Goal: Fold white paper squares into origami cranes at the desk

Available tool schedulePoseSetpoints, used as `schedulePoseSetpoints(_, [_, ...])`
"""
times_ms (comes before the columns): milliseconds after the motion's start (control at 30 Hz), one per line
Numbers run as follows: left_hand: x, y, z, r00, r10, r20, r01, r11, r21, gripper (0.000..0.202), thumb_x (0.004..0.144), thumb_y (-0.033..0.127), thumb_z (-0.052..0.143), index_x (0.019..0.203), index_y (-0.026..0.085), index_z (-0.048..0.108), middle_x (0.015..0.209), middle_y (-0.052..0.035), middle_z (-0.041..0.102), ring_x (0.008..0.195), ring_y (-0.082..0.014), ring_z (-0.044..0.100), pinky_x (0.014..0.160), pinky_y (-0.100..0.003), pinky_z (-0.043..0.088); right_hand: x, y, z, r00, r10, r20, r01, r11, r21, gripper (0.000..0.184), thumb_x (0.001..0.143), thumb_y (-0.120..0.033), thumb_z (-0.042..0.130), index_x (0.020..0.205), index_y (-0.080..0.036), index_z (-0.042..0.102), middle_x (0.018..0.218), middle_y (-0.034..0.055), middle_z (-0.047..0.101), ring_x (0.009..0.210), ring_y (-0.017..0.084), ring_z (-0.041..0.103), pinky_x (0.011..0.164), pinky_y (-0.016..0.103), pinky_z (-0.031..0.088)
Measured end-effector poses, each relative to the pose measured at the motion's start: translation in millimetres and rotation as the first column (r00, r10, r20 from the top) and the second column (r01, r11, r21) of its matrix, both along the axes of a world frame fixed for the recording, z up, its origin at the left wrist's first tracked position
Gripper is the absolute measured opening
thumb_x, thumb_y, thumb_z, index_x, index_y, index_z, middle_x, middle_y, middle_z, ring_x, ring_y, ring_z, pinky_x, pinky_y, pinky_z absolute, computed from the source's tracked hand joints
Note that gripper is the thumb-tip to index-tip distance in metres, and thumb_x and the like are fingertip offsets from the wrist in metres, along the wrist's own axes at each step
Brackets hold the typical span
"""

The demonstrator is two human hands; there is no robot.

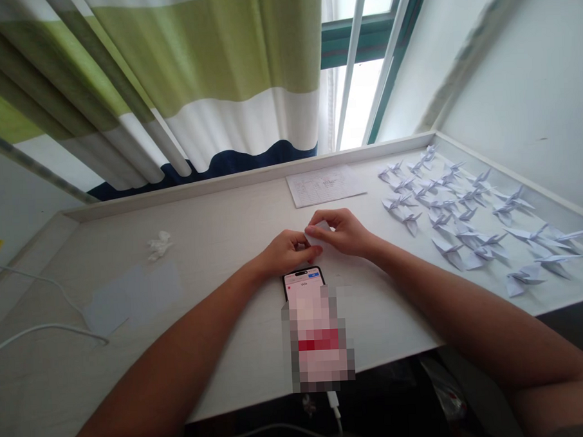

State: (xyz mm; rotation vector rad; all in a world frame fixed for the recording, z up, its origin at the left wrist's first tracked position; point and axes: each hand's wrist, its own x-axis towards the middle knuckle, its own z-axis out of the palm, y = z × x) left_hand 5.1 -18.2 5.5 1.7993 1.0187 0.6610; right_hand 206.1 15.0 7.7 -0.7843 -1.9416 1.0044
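Close together over the middle of the white desk, my left hand (288, 252) and my right hand (340, 231) pinch a small piece of white paper (325, 226) between them. Most of the paper is hidden by the fingers, so its folded shape cannot be made out. Just below my hands lies a phone (305, 295) with a lit screen, its lower part blurred out. To the right of my right hand, many folded white paper cranes (443, 202) stand in loose rows.
A printed sheet (326, 185) lies near the desk's back edge. At left are white paper sheets (130, 296), a crumpled tissue (160, 246) and a white cable (49, 327). A charging cable (333, 403) hangs at the front edge. Behind the desk hangs a striped curtain (207, 55).
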Motion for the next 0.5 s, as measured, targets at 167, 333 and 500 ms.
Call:
schedulePoseSetpoints(167, [1.8, -0.9, -0.2, 0.998, 0.048, 0.027, -0.050, 0.995, 0.087, 0.032, 0.088, 0.044, 0.072, 0.073, 0.016, 0.078, 0.061, -0.0023, 0.070, 0.048, -0.0103, 0.049, 0.050, -0.025, 0.036, 0.9, -0.5, 5.4, 0.999, 0.023, -0.025, -0.023, 1.000, -0.002, 0.037, 0.093, -0.055, 0.074, 0.081, -0.020, 0.072, 0.074, 0.0018, 0.070, 0.069, 0.016, 0.055, 0.066, 0.032, 0.042])
schedulePoseSetpoints(333, [3.3, 1.0, -3.9, 0.985, 0.127, 0.115, -0.151, 0.961, 0.232, 0.036, 0.097, 0.051, 0.065, 0.090, 0.019, 0.082, 0.086, -0.0074, 0.082, 0.069, -0.0181, 0.068, 0.065, -0.030, 0.051, -0.6, -2.7, 9.2, 0.995, 0.049, -0.084, -0.048, 0.999, 0.004, 0.040, 0.092, -0.060, 0.075, 0.081, -0.022, 0.073, 0.084, 0.0044, 0.071, 0.076, 0.019, 0.062, 0.072, 0.036, 0.050])
schedulePoseSetpoints(500, [1.8, 2.8, -9.4, 0.981, 0.162, 0.110, -0.195, 0.867, 0.459, 0.026, 0.098, 0.040, 0.065, 0.093, 0.021, 0.081, 0.083, -0.0061, 0.078, 0.075, -0.0183, 0.068, 0.073, -0.030, 0.054, 0.0, -2.1, 9.4, 0.987, 0.098, -0.127, -0.087, 0.992, 0.089, 0.022, 0.092, -0.047, 0.080, 0.088, -0.025, 0.080, 0.096, 0.0056, 0.074, 0.089, 0.021, 0.068, 0.084, 0.040, 0.055])
